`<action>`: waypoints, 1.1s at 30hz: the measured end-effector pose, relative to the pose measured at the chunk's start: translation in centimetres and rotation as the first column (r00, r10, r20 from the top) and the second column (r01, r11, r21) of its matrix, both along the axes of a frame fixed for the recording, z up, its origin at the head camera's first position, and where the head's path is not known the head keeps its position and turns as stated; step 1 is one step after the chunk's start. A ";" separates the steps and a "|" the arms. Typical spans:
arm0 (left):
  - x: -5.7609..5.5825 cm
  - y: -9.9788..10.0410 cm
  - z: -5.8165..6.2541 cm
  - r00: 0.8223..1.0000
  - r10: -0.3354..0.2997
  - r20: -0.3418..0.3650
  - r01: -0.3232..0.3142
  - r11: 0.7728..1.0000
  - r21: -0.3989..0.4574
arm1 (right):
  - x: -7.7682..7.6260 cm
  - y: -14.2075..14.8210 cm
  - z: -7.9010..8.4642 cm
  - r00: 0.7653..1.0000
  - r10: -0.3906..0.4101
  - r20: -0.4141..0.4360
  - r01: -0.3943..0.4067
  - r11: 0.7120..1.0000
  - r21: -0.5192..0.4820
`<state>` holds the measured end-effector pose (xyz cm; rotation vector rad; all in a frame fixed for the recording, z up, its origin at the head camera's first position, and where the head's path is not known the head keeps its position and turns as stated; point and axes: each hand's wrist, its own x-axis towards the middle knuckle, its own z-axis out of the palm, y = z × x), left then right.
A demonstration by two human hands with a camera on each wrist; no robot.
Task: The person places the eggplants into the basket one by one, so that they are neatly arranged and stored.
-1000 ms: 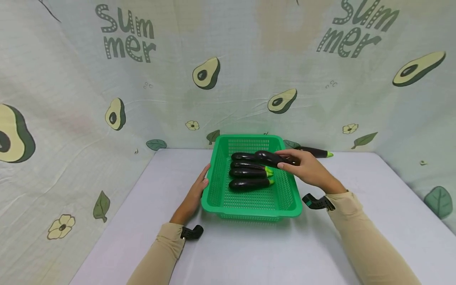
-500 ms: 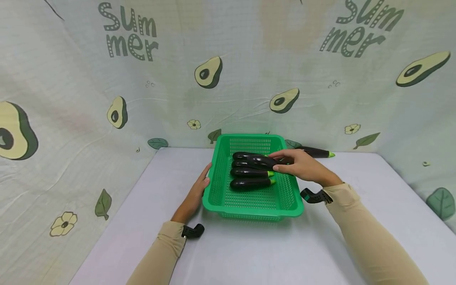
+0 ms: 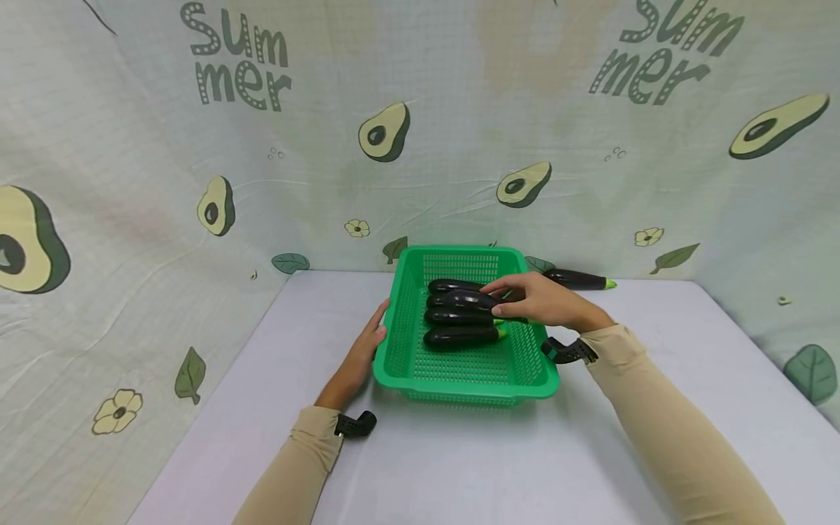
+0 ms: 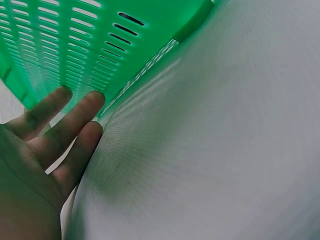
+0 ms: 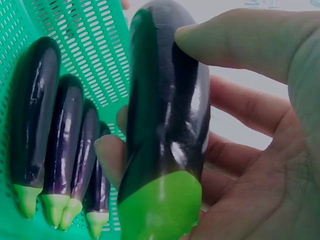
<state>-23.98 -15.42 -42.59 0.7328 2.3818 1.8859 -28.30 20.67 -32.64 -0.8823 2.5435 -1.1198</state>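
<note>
My right hand (image 3: 547, 300) grips a dark purple eggplant (image 5: 167, 115) with a bright green cap, thumb on one side and fingers round the other. It is held over the green plastic basket (image 3: 453, 390), above several other eggplants (image 5: 32, 115) lying side by side there. The head view partly hides the held one behind the fingers. My left hand (image 3: 354, 362) rests against the basket's left outer wall. In the left wrist view its fingers (image 4: 87, 107) are extended and touch the perforated side.
Another eggplant (image 3: 577, 280) lies on the white table (image 3: 459, 467) behind the basket to the right. A cloth with printed avocados (image 3: 383, 133) hangs behind and at the sides of the table.
My right hand has moved left and slightly down, carrying the eggplant from the basket's right side to over the others. My left hand stays at the basket's left side.
</note>
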 end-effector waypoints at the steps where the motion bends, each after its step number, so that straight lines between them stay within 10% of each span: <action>1: 0.0 0.0 0.0 1.000 0.000 0.001 0.000 1.000 0.000 | 0.0 -0.1 0.1 1.000 0.005 0.003 -0.005 1.000 0.005; 33: -0.1 0.2 0.0 1.000 0.011 -0.019 -0.011 1.000 0.006 | -1.9 -4.1 -0.6 0.991 0.110 0.082 -0.114 0.992 0.049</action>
